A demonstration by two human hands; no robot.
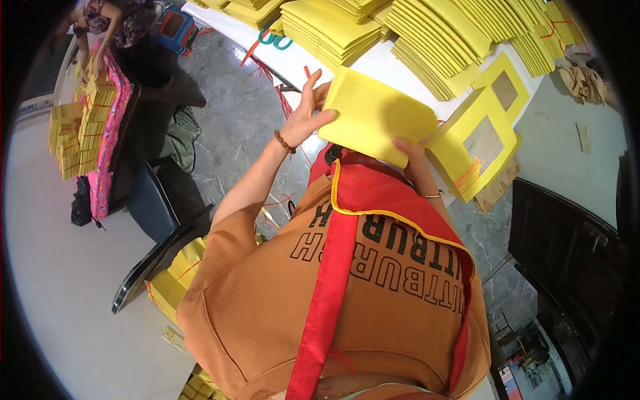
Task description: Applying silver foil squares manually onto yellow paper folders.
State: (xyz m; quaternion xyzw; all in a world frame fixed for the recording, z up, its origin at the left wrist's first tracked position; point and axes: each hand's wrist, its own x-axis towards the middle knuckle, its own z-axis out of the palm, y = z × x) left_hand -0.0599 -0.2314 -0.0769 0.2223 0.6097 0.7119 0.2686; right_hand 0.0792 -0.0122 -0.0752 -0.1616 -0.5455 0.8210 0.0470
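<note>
Notably, the yellow packet (373,107), held before the red apron (393,197) by a loosely spread left hand (311,117) and a right hand (416,163) thumbing its edge, could slip if either grip slackens.

Both hands (309,120) hold a yellow piece (372,110) (yellow stacks (437,37) lie beyond).

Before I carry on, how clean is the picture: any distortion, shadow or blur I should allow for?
Head view: fisheye bending, strongest near the black rim, curves the dark door's upper edge; head view: a soft shadow falls across part of the yellow packet; head view: no obvious motion blur on the left hand; head view: that door is too dark for fine detail.
</note>
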